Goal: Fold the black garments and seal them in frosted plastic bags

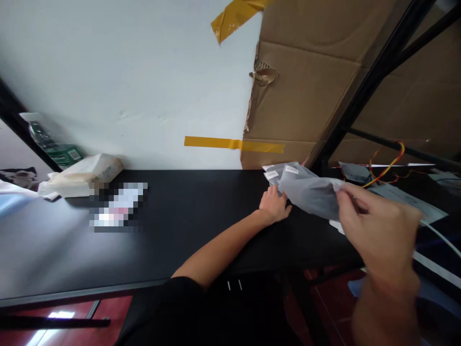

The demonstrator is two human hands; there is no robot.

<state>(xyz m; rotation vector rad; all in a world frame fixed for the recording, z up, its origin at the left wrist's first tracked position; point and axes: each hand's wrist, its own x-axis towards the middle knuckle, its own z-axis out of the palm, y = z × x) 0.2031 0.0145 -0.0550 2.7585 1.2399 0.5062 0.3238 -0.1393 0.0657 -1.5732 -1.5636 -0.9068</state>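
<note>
Head view: I see the translucent bag (311, 192) near the back edge of the worktop (180, 206), right of centre, long axis left to right. Right hand (378, 223) pinches its right end; left hand (274, 204) is at the labelled left end, can't tell if gripping.

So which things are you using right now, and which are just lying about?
In use:
- frosted plastic bag, pinched by the right hand
- small white-labelled bags, beside the left hand

Just lying about:
- green-labelled bottle
- white packet
- red and yellow wires
</note>
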